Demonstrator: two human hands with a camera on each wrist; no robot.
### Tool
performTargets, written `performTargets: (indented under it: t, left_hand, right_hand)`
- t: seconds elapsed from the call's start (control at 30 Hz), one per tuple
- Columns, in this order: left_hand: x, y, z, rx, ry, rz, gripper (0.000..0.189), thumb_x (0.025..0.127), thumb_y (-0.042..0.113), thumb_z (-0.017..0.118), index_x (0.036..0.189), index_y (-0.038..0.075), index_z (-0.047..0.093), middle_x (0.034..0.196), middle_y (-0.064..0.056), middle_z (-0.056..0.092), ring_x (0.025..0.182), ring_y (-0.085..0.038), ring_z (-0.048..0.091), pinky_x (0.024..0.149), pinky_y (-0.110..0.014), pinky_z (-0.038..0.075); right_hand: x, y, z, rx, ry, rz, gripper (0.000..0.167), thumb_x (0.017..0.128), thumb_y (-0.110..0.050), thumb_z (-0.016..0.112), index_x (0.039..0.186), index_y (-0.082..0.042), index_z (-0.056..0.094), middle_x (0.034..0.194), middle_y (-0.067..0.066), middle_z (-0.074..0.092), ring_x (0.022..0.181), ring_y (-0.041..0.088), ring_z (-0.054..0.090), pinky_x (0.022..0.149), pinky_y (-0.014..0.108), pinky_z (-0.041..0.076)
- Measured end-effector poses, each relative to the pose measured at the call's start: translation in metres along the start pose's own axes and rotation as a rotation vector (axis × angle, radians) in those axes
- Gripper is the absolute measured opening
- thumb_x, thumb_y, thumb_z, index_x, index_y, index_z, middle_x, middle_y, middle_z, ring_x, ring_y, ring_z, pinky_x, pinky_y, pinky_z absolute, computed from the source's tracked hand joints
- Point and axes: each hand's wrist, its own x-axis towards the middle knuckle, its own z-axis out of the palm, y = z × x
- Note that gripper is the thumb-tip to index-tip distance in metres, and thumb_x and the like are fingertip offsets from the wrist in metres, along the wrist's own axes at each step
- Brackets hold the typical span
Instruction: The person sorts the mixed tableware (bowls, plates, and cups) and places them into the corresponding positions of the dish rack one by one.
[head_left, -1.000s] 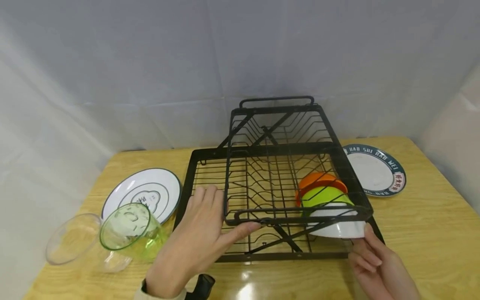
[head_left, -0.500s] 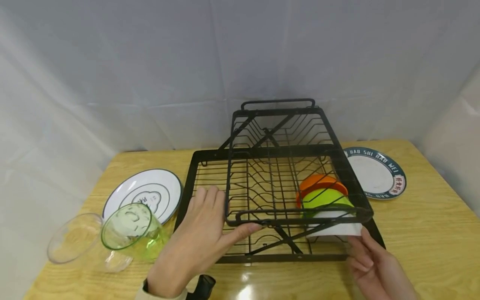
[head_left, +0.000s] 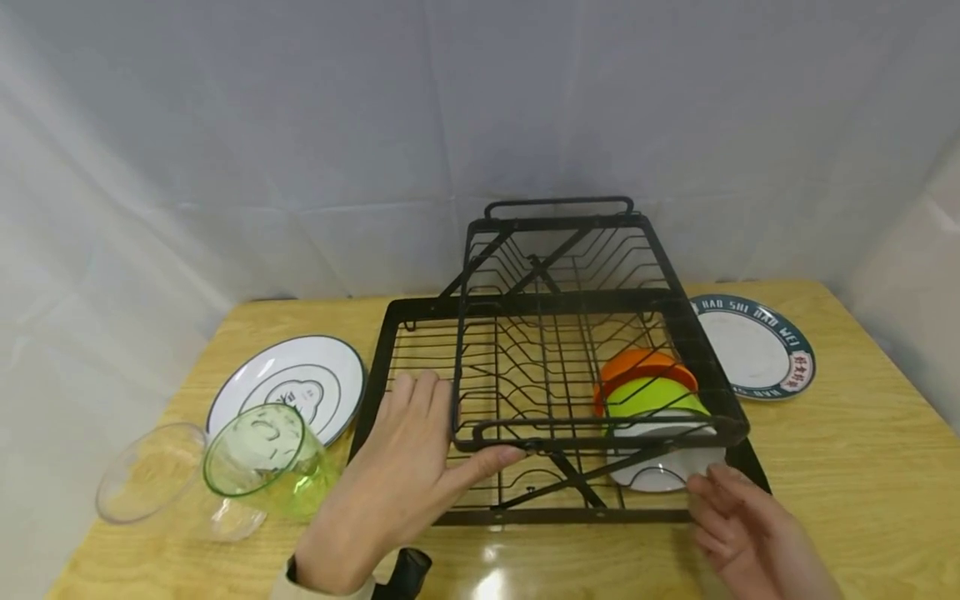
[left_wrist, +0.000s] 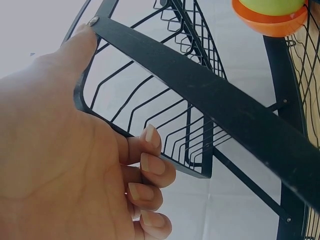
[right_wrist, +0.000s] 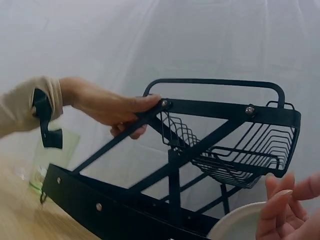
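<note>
My left hand (head_left: 397,483) grips the front left corner of the upper tier (head_left: 551,223) of a black two-tier dish rack (head_left: 420,310). In the left wrist view its fingers (left_wrist: 152,164) bend at the tier's edge. A white bowl (head_left: 697,462) leans on the lower tier at the right, in front of a green bowl (head_left: 648,396) and an orange bowl (head_left: 633,362), all partly hidden by wires. Right by the white bowl's edge is my right hand (head_left: 750,529), blurred, with loosely bent fingers. In the right wrist view those fingers (right_wrist: 275,207) overlap the bowl's rim (right_wrist: 235,217), thumb apart.
Left of the rack lie a white plate (head_left: 330,375), a tilted green glass (head_left: 251,454) and a clear glass (head_left: 123,492). A green-rimmed plate (head_left: 738,342) lies behind the rack's right side on the wooden table (head_left: 847,467). White cloth (head_left: 360,125) hangs behind.
The white bowl has tipped and settled lower against the rack behind the front bar. My right hand's fingers have loosened from its edge. My left hand has stayed on the rack.
</note>
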Motion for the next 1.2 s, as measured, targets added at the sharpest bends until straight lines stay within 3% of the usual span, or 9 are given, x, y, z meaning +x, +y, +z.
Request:
performTargets:
  t: [0.13,0.27,0.43,0.53,0.73,0.87,0.97,1.03,1.2]
  left_hand:
    - [0.001,0.001,-0.001,-0.007,-0.01,-0.006,0.085,0.088,0.074,0.04,0.119,-0.004,0.048,0.109,-0.014,0.045,0.107,-0.029,0.04,0.112,-0.049,0.027]
    - [0.0,0.001,-0.001,-0.001,-0.001,0.004,0.083,0.088,0.074,0.04,0.117,-0.004,0.048,0.107,-0.014,0.045,0.107,-0.029,0.04,0.112,-0.048,0.027]
    - [0.0,0.0,0.0,0.02,0.012,0.014,0.077,0.088,0.073,0.04,0.107,0.0,0.049,0.099,-0.01,0.042,0.1,-0.028,0.039,0.104,-0.046,0.033]
    - [0.0,0.0,0.0,0.015,0.012,0.006,0.082,0.088,0.074,0.039,0.112,-0.003,0.049,0.104,-0.013,0.044,0.108,-0.03,0.041,0.11,-0.048,0.029]
    - [0.0,-0.001,0.002,0.033,0.068,0.037,0.081,0.087,0.074,0.041,0.112,-0.002,0.049,0.105,-0.013,0.045,0.109,-0.031,0.042,0.107,-0.047,0.034]
    - [-0.001,-0.002,0.003,0.063,0.098,0.051,0.072,0.088,0.073,0.041,0.1,0.002,0.048,0.095,-0.009,0.043,0.098,-0.029,0.042,0.094,-0.042,0.039]
    - [-0.001,-0.002,0.003,0.069,0.098,0.05,0.067,0.089,0.073,0.04,0.094,0.006,0.047,0.089,-0.006,0.039,0.092,-0.026,0.039,0.085,-0.038,0.037]
    - [-0.002,-0.002,0.003,0.072,0.097,0.05,0.064,0.089,0.072,0.04,0.091,0.008,0.045,0.087,-0.005,0.036,0.089,-0.025,0.037,0.081,-0.035,0.035]
    - [-0.002,0.0,0.002,0.081,0.087,0.038,0.064,0.089,0.072,0.039,0.092,0.009,0.045,0.089,-0.005,0.036,0.09,-0.025,0.034,0.079,-0.035,0.031]
  right_hand:
    - [-0.006,-0.012,0.0,-0.16,-0.009,-0.044,0.049,0.108,-0.02,0.018,0.106,-0.008,0.065,0.105,0.005,0.068,0.064,0.016,0.039,0.065,0.025,0.049]
    - [-0.008,-0.029,-0.006,-0.282,0.033,-0.169,0.047,0.108,-0.017,0.019,0.106,-0.005,0.064,0.099,0.01,0.068,0.065,0.016,0.047,0.06,0.026,0.045]
    - [-0.002,-0.058,-0.031,-0.19,0.184,-0.281,0.033,0.107,-0.016,0.029,0.103,-0.003,0.059,0.089,0.015,0.067,0.067,0.016,0.057,0.057,0.025,0.047]
    - [0.005,-0.073,-0.051,-0.161,0.335,-0.254,0.024,0.107,-0.018,0.033,0.102,-0.006,0.052,0.086,0.014,0.068,0.067,0.016,0.059,0.057,0.024,0.05]
    - [0.026,-0.093,-0.07,-0.395,0.701,-0.074,0.018,0.104,-0.029,0.035,0.11,-0.013,0.039,0.078,0.005,0.07,0.073,0.012,0.068,0.069,0.025,0.058]
    - [0.033,-0.099,-0.07,-0.593,0.755,-0.016,0.049,0.104,-0.033,0.034,0.134,0.005,0.032,0.075,0.0,0.068,0.072,0.011,0.069,0.071,0.026,0.058]
    - [0.037,-0.099,-0.067,-0.688,0.798,-0.011,0.063,0.103,-0.034,0.034,0.139,0.016,0.024,0.073,-0.001,0.066,0.069,0.01,0.068,0.069,0.026,0.059]
    - [0.042,-0.097,-0.065,-0.754,0.888,-0.017,0.059,0.103,-0.035,0.036,0.133,0.016,0.034,0.068,-0.001,0.065,0.065,0.009,0.067,0.064,0.026,0.059]
    - [0.053,-0.089,-0.059,-0.928,1.104,-0.053,0.046,0.101,-0.036,0.04,0.09,0.003,0.062,0.057,-0.003,0.061,0.052,0.008,0.062,0.051,0.024,0.056]
